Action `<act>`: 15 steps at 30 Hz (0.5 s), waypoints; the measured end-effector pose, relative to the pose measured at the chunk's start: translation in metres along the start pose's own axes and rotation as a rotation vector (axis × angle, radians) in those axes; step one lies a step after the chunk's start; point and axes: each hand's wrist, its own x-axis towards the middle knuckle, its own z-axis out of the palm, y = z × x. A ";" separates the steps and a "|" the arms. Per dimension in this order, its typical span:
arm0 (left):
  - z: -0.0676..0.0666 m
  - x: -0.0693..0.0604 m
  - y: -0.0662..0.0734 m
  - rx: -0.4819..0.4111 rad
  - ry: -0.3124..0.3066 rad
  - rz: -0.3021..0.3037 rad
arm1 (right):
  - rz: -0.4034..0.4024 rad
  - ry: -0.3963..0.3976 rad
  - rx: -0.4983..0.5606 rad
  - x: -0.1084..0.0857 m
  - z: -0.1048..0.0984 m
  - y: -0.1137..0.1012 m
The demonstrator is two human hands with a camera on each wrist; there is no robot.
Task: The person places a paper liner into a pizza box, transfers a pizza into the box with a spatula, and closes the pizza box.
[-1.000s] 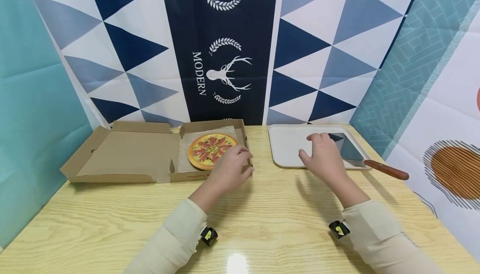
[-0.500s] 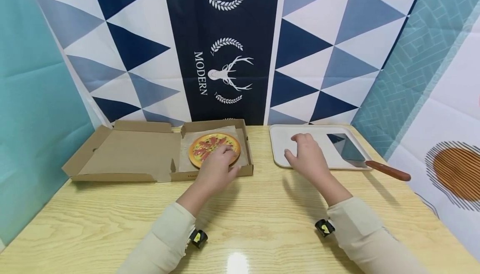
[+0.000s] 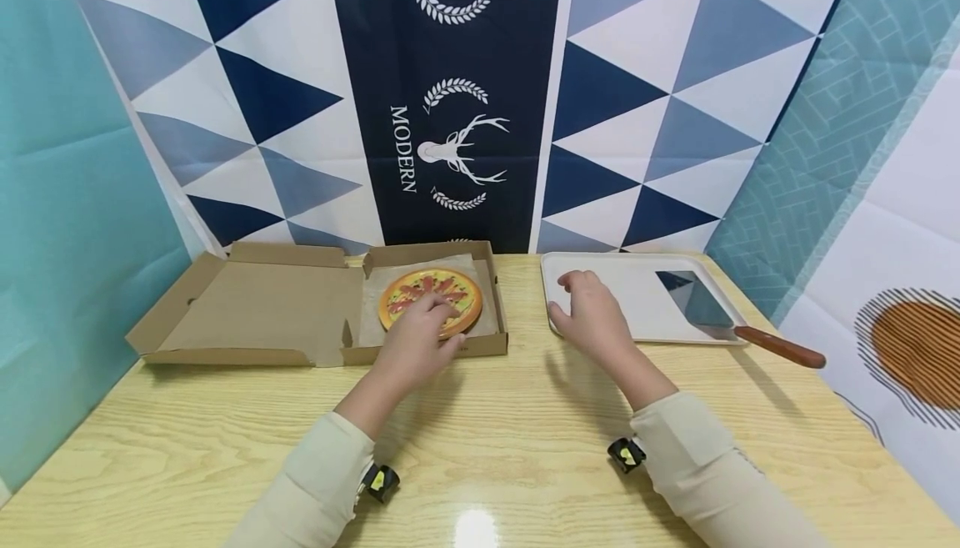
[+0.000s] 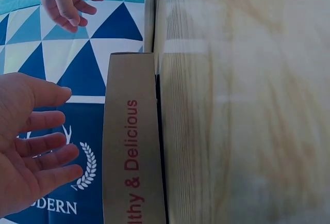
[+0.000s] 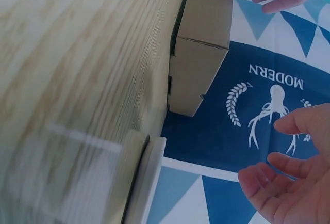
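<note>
A round pizza (image 3: 401,298) with red and green toppings lies on paper inside an open cardboard pizza box (image 3: 480,346). My left hand (image 3: 414,346) hovers over the box's front edge, partly covering the pizza, with fingers relaxed and nothing in them. In the left wrist view that hand (image 4: 36,146) is above the box's printed front wall (image 4: 131,141). My right hand (image 3: 596,314), also holding nothing, is over the left front part of a white tray (image 3: 637,260). Its fingers are loosely bent in the right wrist view. A spatula (image 3: 697,302) with a wooden handle lies across the tray's right side.
The box's lid (image 3: 262,306) lies folded open to the left. The spatula's handle (image 3: 780,346) juts past the tray's front right corner. Behind the wooden table (image 3: 487,431) hangs a patterned cloth (image 3: 450,56), with more cloth at both sides.
Both hands have moved to the left. The left one went from the box's right side to over the pizza's front; the right one went from near the spatula to the tray's left part.
</note>
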 end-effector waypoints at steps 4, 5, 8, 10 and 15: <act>-0.001 -0.001 -0.002 -0.005 -0.014 -0.017 | -0.006 -0.001 0.036 0.000 0.003 -0.001; 0.000 -0.002 -0.003 -0.006 -0.019 -0.025 | -0.008 -0.003 0.046 0.000 0.004 -0.001; -0.001 -0.002 -0.006 -0.004 -0.019 -0.034 | -0.013 -0.013 0.069 0.001 0.006 -0.002; -0.002 -0.003 -0.008 -0.002 -0.014 -0.036 | -0.019 -0.020 0.079 0.002 0.008 -0.004; -0.005 -0.004 -0.011 0.008 -0.002 -0.031 | -0.023 -0.045 0.106 0.007 0.012 -0.008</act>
